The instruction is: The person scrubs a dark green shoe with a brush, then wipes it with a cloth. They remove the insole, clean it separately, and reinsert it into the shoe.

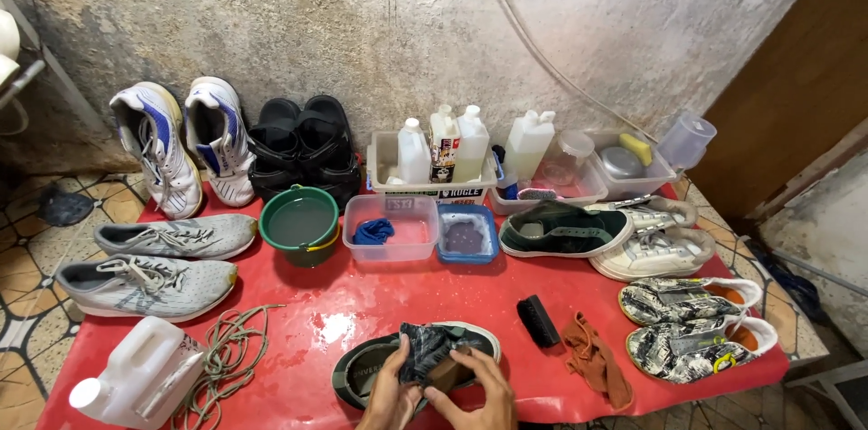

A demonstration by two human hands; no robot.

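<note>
- The dark green canvas shoe (pixel 362 374) with a pale rubber sole lies at the near edge of the wet red surface (pixel 407 299); a crumpled dark cloth (pixel 427 344) sits over it.
- The left hand (pixel 387 394) is curled around the cloth and shoe; the right hand (pixel 477 394) is closed on them from the other side.
- Just right: one black brush (pixel 538 320) and a limp rust-orange rag (pixel 592 359).
- Containers behind: a round green bucket (pixel 299 222); a clear tub (pixel 392 229) holding a blue cloth; a smaller blue tub (pixel 467 234) with dark liquid.
- A tray (pixel 432 179) holds three white bottles.
- A matching green shoe (pixel 565 229) lies farther right.
- Two grey mesh trainers (pixel 149 285) lie on the left.
</note>
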